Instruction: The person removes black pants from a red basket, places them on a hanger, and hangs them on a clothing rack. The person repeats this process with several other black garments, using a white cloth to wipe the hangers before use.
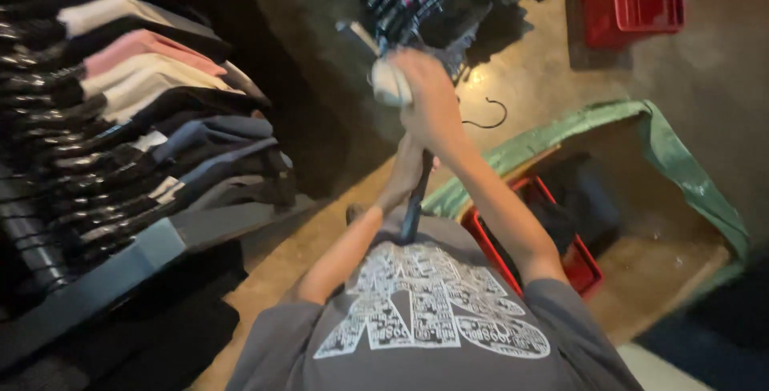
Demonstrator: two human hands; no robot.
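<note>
In the head view, above a grey printed T-shirt, both arms reached forward over the floor. The right hand was clenched around a white, blurred object, possibly the end of a tool or a wad of cloth; the blur made it hard to tell. The left hand, lower and nearer the body, gripped a dark pole that ran from the chest up toward the right hand. To the left hung a rack of folded garments in black, white, pink and grey. A black hanger lay on the floor just beyond the hands. To the right sat a red crate beside green sheeting.
</note>
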